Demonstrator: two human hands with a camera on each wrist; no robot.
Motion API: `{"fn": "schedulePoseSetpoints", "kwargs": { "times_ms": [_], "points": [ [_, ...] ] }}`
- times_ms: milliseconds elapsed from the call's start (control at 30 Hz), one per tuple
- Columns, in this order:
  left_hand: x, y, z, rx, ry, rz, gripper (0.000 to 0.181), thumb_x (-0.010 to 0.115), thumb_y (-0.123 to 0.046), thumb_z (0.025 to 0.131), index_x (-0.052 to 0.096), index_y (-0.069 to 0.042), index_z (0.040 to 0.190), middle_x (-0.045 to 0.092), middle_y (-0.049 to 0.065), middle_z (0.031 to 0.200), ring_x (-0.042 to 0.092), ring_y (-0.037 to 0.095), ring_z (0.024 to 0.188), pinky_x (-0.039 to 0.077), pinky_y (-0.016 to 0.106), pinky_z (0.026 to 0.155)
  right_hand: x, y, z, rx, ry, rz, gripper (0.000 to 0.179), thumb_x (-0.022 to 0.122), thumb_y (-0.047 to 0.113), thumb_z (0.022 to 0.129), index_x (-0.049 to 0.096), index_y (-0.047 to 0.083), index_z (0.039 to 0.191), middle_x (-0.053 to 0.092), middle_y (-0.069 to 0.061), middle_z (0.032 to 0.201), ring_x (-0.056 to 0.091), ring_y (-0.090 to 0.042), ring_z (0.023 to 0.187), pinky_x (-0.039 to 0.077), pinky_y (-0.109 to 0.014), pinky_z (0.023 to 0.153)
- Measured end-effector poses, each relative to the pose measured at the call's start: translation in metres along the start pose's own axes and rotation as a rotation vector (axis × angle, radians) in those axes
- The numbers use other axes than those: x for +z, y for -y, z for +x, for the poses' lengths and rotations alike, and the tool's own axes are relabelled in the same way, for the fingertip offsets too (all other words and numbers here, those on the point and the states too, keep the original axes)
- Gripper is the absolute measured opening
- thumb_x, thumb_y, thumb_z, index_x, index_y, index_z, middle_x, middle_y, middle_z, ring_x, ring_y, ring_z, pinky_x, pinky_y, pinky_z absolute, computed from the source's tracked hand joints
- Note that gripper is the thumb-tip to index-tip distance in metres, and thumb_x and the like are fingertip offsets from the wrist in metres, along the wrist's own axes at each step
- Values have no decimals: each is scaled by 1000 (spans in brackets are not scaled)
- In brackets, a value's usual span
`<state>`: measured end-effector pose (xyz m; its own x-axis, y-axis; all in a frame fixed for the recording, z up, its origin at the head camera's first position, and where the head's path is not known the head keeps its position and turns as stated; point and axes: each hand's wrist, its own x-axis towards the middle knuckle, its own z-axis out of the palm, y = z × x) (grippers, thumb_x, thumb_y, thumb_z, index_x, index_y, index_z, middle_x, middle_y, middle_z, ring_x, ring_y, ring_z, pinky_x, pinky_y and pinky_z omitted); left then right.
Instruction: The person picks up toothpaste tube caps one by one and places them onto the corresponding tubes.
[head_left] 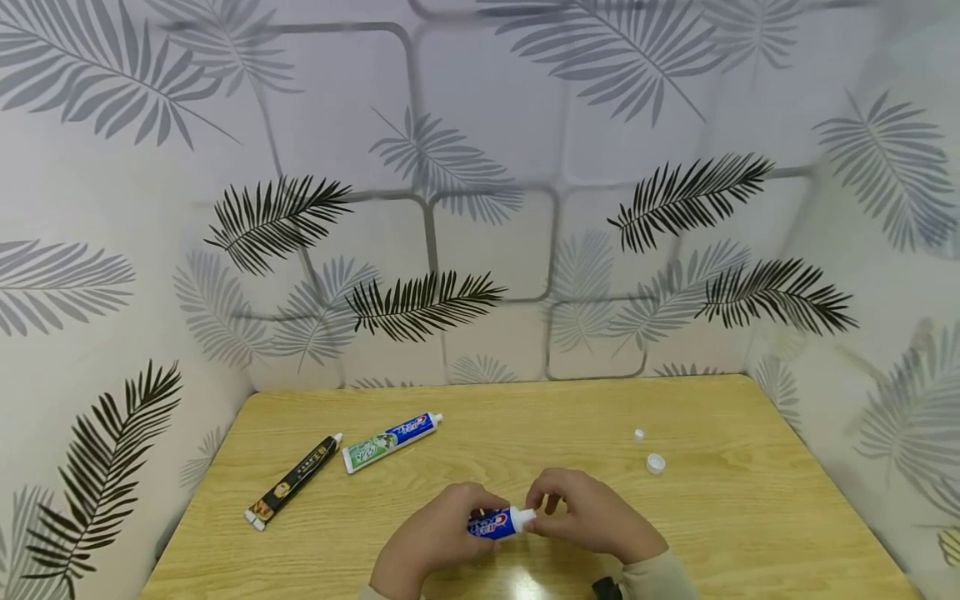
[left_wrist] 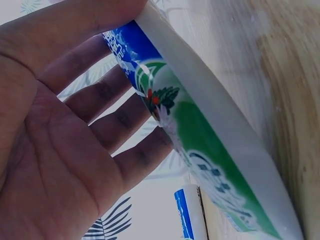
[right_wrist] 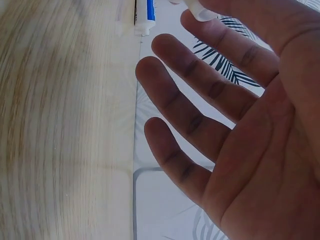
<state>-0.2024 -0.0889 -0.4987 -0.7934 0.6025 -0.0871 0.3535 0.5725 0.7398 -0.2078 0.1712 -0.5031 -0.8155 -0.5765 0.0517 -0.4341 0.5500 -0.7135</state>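
Left hand [head_left: 438, 533] part-closed, thumb and fingers gripping a blue-and-green toothpaste tube [head_left: 489, 525]. Right hand [head_left: 588, 517] pinches the tube's white tip [head_left: 528, 518] between thumb and index finger; remaining three fingers loosely bent, spread apart, holding nothing. Cannot tell whether the tip is cap or bare neck. Held tube sits between the hands at the near side of the table [head_left: 750, 517], tip toward the right hand. Second toothpaste tube [head_left: 392, 442] and black tube [head_left: 294, 482] lie beyond, leftward; two white caps [head_left: 656, 463] rightward, near each other.
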Motion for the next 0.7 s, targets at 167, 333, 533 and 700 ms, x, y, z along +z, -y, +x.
{"fn": "schedulePoseSetpoints", "kwargs": {
  "times_ms": [167, 333, 533, 700],
  "points": [
    [2, 1, 1, -14, 0, -14, 36, 89, -14, 86, 80, -15, 120, 76, -9, 108, 62, 0, 94, 56, 24, 83, -1, -2, 0, 32, 15, -7, 15, 82, 40, 94, 73, 29, 98, 69, 16, 100, 65, -10, 91, 58, -34, 81],
    [4, 1, 2, -6, -4, -22, 35, 89, -13, 85, 80, -14, 119, 76, -8, 106, 62, 0, 92, 55, 23, 82, 0, -3, 0, 45, 5, -46, 15, 84, 39, 92, 73, 29, 96, 69, 16, 100, 65, -11, 94, 57, -34, 82],
    [5, 1, 2, -10, -3, -33, 35, 88, -12, 85, 80, -14, 119, 75, -8, 104, 62, 0, 91, 54, 23, 81, -1, -2, 0, 52, 4, -56, 17, 86, 39, 90, 73, 28, 95, 69, 15, 100, 66, -13, 96, 57, -36, 84],
    [6, 2, 3, -13, 5, -31, 35, 87, -12, 85, 79, -14, 120, 75, -8, 106, 62, 1, 92, 54, 23, 82, -1, -3, 0, 51, 10, -45, 19, 84, 40, 92, 74, 25, 98, 71, 14, 102, 66, -14, 96, 57, -37, 85]
  ]
}}
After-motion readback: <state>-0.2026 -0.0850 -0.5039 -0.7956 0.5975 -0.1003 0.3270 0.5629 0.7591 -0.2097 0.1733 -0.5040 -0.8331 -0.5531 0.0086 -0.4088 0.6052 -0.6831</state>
